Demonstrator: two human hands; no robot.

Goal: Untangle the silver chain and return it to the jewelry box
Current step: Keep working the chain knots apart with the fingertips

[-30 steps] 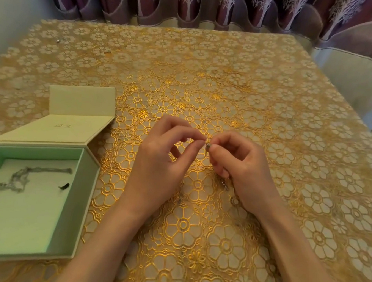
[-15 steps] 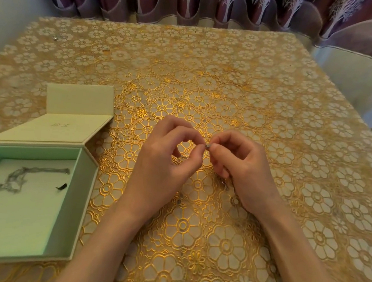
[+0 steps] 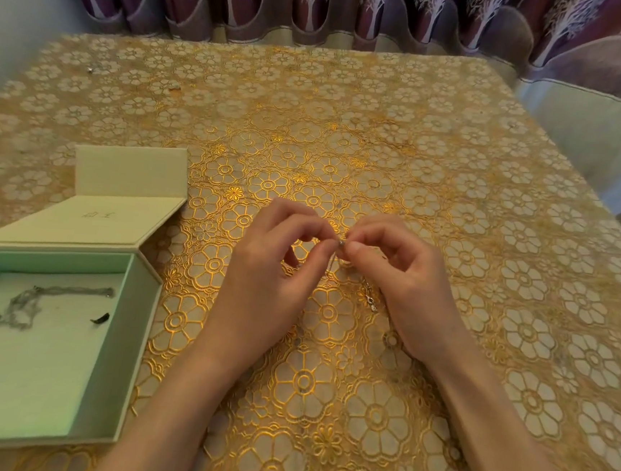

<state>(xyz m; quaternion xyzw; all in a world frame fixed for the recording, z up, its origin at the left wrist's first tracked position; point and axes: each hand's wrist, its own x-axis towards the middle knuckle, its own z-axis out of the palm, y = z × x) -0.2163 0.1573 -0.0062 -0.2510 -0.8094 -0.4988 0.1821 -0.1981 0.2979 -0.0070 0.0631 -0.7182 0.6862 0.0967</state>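
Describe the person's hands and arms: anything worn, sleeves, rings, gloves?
Both the left hand and the right hand are bare: no gloves, rings, watch or bracelet visible. Forearms are uncovered down to the frame edge, no sleeves in view. Visible nails look short and unpainted.

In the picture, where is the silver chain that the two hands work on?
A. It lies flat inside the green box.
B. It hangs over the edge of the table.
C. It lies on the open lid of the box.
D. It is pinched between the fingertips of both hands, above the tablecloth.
D: the left hand and the right hand pinch the silver chain between their fingertips, and its tail hangs down toward the tablecloth.
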